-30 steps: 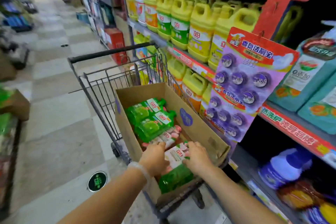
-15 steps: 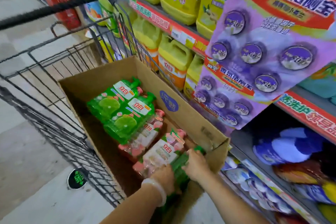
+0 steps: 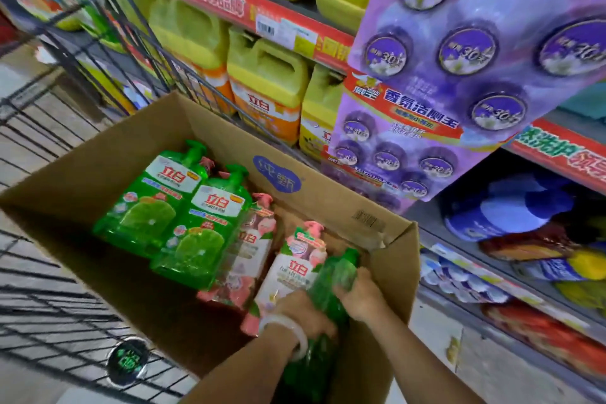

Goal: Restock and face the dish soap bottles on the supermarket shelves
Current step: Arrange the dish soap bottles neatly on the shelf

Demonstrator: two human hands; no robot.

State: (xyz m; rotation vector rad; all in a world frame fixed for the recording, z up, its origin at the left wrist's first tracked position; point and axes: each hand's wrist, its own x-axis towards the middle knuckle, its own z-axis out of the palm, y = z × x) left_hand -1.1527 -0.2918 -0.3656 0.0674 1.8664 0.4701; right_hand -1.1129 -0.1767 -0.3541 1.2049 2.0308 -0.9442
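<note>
A cardboard box point(image 3: 331, 203) sits in a wire shopping cart point(image 3: 49, 289). Inside lie two green dish soap bottles point(image 3: 183, 213) side by side, with pink bottles point(image 3: 252, 259) beside and under them. At the box's near right corner a green dish soap bottle point(image 3: 331, 279) stands on its edge. My left hand point(image 3: 305, 315) grips its left side and my right hand point(image 3: 357, 295) grips its right side. A pink-and-white bottle point(image 3: 292, 272) lies just left of it.
Yellow jugs of dish soap point(image 3: 265, 88) fill the shelves to the right of the cart. A purple hanging strip of toilet fresheners point(image 3: 459, 75) covers part of the shelf. Lower shelves hold blue and yellow refill bags point(image 3: 505, 207).
The view has dropped and closed in on the box. Both hands have turned the green bottle onto its edge at the box's near right corner.
</note>
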